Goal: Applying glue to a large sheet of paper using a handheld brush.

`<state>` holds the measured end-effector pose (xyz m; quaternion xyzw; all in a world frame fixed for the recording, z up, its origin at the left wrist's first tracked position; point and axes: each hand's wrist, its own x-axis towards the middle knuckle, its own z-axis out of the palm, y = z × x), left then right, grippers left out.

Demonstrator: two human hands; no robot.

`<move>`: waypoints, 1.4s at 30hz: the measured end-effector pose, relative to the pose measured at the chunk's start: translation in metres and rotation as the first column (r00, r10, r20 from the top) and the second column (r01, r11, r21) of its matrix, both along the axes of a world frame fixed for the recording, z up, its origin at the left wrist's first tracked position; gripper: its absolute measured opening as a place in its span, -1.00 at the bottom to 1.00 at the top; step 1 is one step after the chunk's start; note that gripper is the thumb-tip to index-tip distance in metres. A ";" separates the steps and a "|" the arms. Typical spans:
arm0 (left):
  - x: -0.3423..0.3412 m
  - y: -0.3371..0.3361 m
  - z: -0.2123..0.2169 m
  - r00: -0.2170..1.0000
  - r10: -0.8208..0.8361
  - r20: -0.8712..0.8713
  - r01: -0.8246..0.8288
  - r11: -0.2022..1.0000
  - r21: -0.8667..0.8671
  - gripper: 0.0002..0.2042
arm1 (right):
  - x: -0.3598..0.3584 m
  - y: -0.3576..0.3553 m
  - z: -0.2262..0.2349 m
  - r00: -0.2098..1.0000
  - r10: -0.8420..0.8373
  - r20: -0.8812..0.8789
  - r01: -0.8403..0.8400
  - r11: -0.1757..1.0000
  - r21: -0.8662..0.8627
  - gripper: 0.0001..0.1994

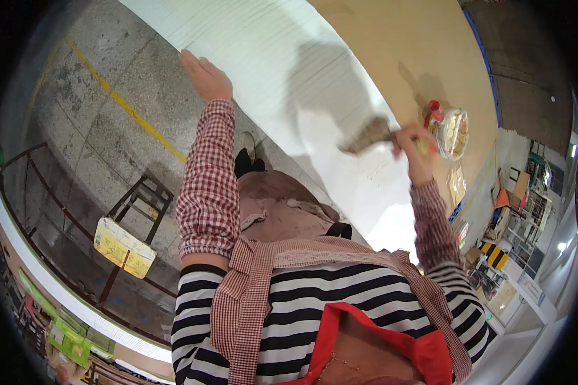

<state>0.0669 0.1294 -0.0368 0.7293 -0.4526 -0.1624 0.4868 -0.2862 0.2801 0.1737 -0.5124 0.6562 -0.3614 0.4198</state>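
A long white sheet (253, 61) with fine dark lines lies across the work table. My left hand (207, 77) rests on its left edge, fingers stretched out and holding nothing. Over the near right part of the sheet, my right hand (415, 142) is closed round the handle of a brush (368, 135). Its wide brownish end points left, blurred by motion, so I cannot tell whether it touches the sheet. Just beyond that hand are a red object (435, 110), perhaps a small cup, and a clear plastic bag or tub (453, 133) with pale yellowish contents.
Tan board (404, 38) extends along the right of the white sheet. On the concrete floor (103, 58), a yellow line (119, 99) runs diagonally at left. A stool (127, 247) with a worn yellow-and-white seat stands left of me. Shelving and stacked goods (526, 199) line the far right.
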 end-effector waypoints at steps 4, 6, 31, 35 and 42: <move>-0.007 -0.004 0.000 0.998 -0.020 -0.060 0.020 1.000 -0.009 -0.46 | 0.088 -0.127 -0.028 0.972 0.144 0.187 -0.103 0.971 -0.215 -0.92; -0.004 -0.003 -0.002 0.998 -0.028 -0.055 0.028 1.000 -0.007 -0.45 | 0.118 -0.164 -0.047 0.952 0.157 0.264 -0.086 0.961 -0.262 -0.92; -0.004 -0.004 -0.004 0.995 -0.023 -0.094 0.019 0.999 -0.042 -0.49 | 0.165 -0.220 -0.071 0.937 0.270 0.221 -0.193 0.929 -0.317 -0.83; -0.001 -0.003 -0.005 0.997 -0.012 -0.077 0.009 0.999 -0.041 -0.49 | 0.106 -0.161 -0.083 0.988 0.155 -0.015 -0.156 0.974 -0.164 -0.79; -0.004 -0.004 -0.004 0.995 0.001 -0.102 -0.004 1.000 -0.028 -0.49 | 0.035 -0.067 -0.030 0.988 0.129 -0.081 -0.113 0.978 0.175 -0.78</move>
